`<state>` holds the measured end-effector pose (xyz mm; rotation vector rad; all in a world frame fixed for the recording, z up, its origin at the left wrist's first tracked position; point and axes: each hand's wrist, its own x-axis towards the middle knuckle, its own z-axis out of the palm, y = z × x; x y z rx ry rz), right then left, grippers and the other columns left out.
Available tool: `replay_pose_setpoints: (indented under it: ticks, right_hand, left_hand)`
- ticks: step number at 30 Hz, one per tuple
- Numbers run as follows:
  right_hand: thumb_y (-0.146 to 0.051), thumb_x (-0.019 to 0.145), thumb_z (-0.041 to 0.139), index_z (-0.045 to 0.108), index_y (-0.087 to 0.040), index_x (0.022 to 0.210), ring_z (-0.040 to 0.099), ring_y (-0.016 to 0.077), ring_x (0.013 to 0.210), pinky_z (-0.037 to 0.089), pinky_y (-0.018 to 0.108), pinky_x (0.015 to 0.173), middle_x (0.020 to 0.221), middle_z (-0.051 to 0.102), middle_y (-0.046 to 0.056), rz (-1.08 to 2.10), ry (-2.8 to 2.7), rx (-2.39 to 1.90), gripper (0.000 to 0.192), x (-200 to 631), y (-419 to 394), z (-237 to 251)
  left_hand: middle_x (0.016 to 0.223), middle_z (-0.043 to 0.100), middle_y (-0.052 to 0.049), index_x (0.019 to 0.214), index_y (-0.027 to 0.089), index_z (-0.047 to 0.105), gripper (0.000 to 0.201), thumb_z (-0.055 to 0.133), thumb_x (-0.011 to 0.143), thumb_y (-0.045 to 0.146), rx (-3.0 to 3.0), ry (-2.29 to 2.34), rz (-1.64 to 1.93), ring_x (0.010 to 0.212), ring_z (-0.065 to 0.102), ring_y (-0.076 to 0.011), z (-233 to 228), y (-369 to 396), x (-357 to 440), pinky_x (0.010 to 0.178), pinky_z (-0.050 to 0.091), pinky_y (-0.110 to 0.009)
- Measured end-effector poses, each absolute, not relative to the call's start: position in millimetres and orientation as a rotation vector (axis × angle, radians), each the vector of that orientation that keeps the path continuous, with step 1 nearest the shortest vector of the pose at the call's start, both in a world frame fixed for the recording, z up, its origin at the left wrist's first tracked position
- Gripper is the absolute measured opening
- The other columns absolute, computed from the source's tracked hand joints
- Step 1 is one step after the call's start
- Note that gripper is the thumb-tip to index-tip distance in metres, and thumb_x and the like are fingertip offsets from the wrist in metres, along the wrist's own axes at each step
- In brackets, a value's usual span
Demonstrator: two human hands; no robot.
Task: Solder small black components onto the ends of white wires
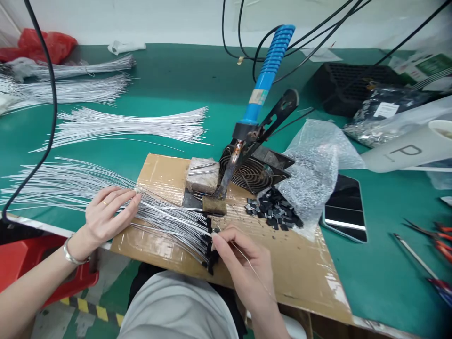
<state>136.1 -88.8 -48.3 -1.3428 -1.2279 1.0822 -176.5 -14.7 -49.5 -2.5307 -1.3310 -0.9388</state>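
Observation:
A bundle of thin white wires [173, 214] lies over the brown board, its right ends along a row of small black pieces [211, 256]. My left hand [112, 213] is closed at the bundle's upper side, fingertips together on the white wires; exactly how many it grips is hidden. At the right ends of the wires, my right hand [243, 259] pinches with thumb and forefinger. A thin strand of solder wire [252, 270] runs out of that pinch across the palm. Just above stands a blue-handled soldering iron [263, 89], its tip down beside a brown sponge-like block [214, 205].
Loose black chips [275, 209] lie by bubble wrap [314, 160]. A round fan grille [250, 172] sits behind the iron. To the right are a phone [346, 207], a white cup [409, 146] and pliers [434, 235]. Another wire bundle [130, 123] lies at back left. A black cable [52, 94] hangs at left.

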Motion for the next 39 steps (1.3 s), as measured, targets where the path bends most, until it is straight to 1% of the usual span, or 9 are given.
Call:
replay_pose_setpoints:
  ticks: [4,7,9,13,16,21,28,33,39]
  right_hand:
    - [-0.03,0.099,0.065,0.061,-0.02,0.067,0.047,0.0129,0.059,0.034,0.027,0.054,0.065,0.052,-0.002,1.059,-1.381,-1.255,0.034,140,-88,-49]
    - [-0.022,0.1,0.063,0.06,-0.02,0.07,0.048,0.0124,0.061,0.035,0.026,0.054,0.066,0.052,-0.002,1.03,-1.531,-1.151,0.03,140,-87,-48]
    - [-0.018,0.099,0.062,0.061,-0.02,0.072,0.049,0.0123,0.063,0.036,0.026,0.056,0.067,0.053,-0.002,1.006,-1.594,-1.115,0.028,139,-87,-47]
    - [-0.017,0.1,0.063,0.062,-0.019,0.074,0.048,0.0115,0.062,0.035,0.026,0.056,0.068,0.053,-0.002,0.985,-1.579,-1.105,0.025,141,-90,-49]
    - [-0.025,0.105,0.059,0.068,-0.02,0.079,0.051,0.0117,0.063,0.037,0.026,0.057,0.07,0.055,-0.002,1.065,-1.454,-1.107,0.028,146,-95,-56]
    - [-0.044,0.113,0.034,0.077,-0.022,0.087,0.051,0.0129,0.061,0.037,0.028,0.054,0.076,0.057,0.001,1.203,-1.086,-1.169,0.055,155,-102,-69]
    - [-0.025,0.103,0.061,0.068,-0.02,0.078,0.053,0.0101,0.063,0.038,0.023,0.056,0.072,0.058,-0.002,1.004,-1.369,-1.217,0.026,152,-91,-58]
    - [-0.013,0.097,0.066,0.065,-0.019,0.078,0.05,0.0076,0.059,0.038,0.019,0.053,0.07,0.054,-0.004,0.896,-1.45,-1.206,0.02,147,-88,-53]
    - [-0.009,0.095,0.067,0.065,-0.02,0.078,0.049,0.0058,0.058,0.038,0.017,0.053,0.07,0.055,-0.006,0.767,-1.4,-1.228,0.02,140,-89,-55]
  left_hand:
    - [0.094,0.082,-0.007,0.112,0.025,0.069,0.036,0.073,0.082,0.006,-2.548,-1.033,-0.895,0.078,0.076,-0.0246,-41,-22,-157,0.076,0.06,-0.042]
    - [0.1,0.079,-0.012,0.122,0.019,0.063,0.039,0.065,0.085,0.007,-2.83,-1.118,-0.973,0.089,0.074,-0.027,-24,-36,-125,0.08,0.057,-0.044]
    - [0.101,0.078,-0.011,0.124,0.017,0.062,0.035,0.06,0.09,0.008,-3.038,-1.192,-1.011,0.091,0.071,-0.0247,-12,-45,-99,0.082,0.056,-0.041]
    - [0.081,0.072,-0.002,0.107,0.018,0.065,0.016,0.055,0.097,0.011,-3.342,-1.421,-0.942,0.073,0.063,-0.0173,1,-54,-58,0.072,0.052,-0.032]
    - [0.074,0.066,0.0,0.094,0.02,0.067,0.017,0.052,0.102,0.019,-3.442,-1.846,-0.855,0.066,0.056,-0.0151,-2,-53,-46,0.063,0.045,-0.028]
    - [0.072,0.06,0.002,0.089,0.019,0.067,0.023,0.055,0.104,0.032,-3.412,-2.391,-0.988,0.065,0.047,-0.0134,-10,-51,-44,0.058,0.037,-0.026]
    - [0.073,0.059,0.001,0.09,0.019,0.067,0.025,0.056,0.104,0.037,-3.385,-2.581,-0.864,0.066,0.044,-0.0134,-12,-49,-44,0.059,0.033,-0.026]
    - [0.073,0.06,0.001,0.093,0.019,0.068,0.024,0.056,0.102,0.037,-3.409,-2.665,-0.73,0.064,0.043,-0.0133,-9,-48,-45,0.058,0.032,-0.027]
    - [0.073,0.062,0.0,0.084,0.017,0.068,0.022,0.062,0.097,0.033,-3.275,-2.78,-1.117,0.066,0.05,-0.0135,-8,-46,-38,0.061,0.038,-0.025]
